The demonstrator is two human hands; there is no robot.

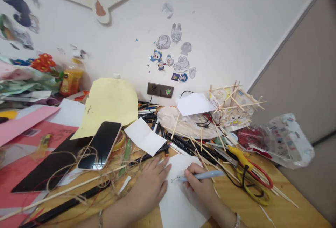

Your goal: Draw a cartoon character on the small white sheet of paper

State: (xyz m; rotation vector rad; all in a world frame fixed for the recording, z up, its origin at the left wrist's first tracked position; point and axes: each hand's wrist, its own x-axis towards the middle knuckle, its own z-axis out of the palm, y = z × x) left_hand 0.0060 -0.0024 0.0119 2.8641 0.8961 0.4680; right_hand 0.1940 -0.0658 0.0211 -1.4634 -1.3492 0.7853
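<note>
A sheet of white paper lies on the wooden table, with a small dark drawing of two little loops joined by a line near its middle. My right hand grips a light blue pen, its tip down beside that drawing. On the left edge of the paper my left hand rests flat with its fingers stretched out. Just beyond the left fingertips are a black marker and a folded white slip of paper.
Left of me lie a smartphone, a dark tablet and tangled twine. Scissors and thin sticks sit at right. Behind stand a stick-and-paper frame, a yellow sheet and an orange drink bottle.
</note>
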